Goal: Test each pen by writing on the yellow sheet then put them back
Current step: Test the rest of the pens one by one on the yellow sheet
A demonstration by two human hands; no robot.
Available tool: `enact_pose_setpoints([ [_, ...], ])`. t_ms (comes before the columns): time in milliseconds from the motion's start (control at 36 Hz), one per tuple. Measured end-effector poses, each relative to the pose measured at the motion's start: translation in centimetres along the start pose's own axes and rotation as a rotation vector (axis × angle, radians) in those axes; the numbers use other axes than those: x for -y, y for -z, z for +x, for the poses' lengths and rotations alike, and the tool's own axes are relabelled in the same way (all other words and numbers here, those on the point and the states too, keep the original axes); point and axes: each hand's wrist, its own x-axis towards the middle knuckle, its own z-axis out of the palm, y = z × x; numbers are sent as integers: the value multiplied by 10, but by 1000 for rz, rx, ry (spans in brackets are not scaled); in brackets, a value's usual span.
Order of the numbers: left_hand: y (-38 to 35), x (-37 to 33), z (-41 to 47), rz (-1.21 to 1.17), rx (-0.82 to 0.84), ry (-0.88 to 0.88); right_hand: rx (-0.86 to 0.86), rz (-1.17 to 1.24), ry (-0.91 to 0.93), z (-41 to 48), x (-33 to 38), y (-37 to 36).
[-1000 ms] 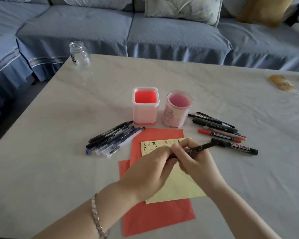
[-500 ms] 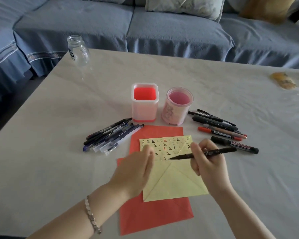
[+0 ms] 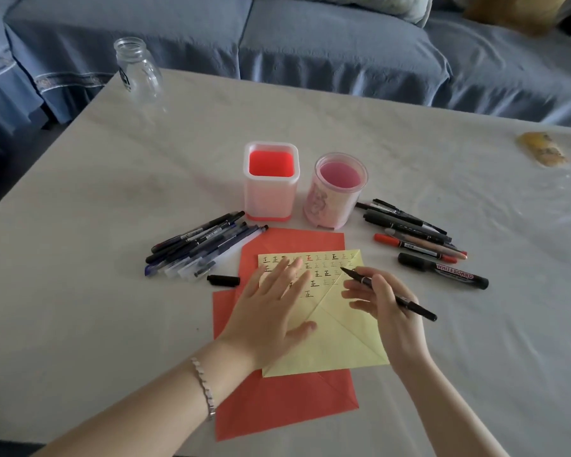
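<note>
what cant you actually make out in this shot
Head view only:
- Written marks on the yellow sheet under the left hand: covered by it.
- Whether the tip of the pen in the right hand touches the sheet: cannot tell from this angle.
- Print on the pile of pens at left: too small.
- Yellowish thing at far right: blurred.
- Sofa cushions: cut off by the top edge.
</note>
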Motion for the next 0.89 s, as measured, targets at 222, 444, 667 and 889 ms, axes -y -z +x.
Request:
enact_pose_setpoints([
  [222, -9, 18, -1, 34, -4, -3, -41, -96, 38, 10, -1, -13],
  [444, -15, 22, -4, -12, -99, 0, 19, -100, 53, 23, -12, -40],
  [667, -15, 21, -4, -18, -154, 8, -223, -170, 139, 24, -29, -50],
  [889, -14, 21, -5, -60, -152, 14, -301, -215, 168, 22, -40, -52],
])
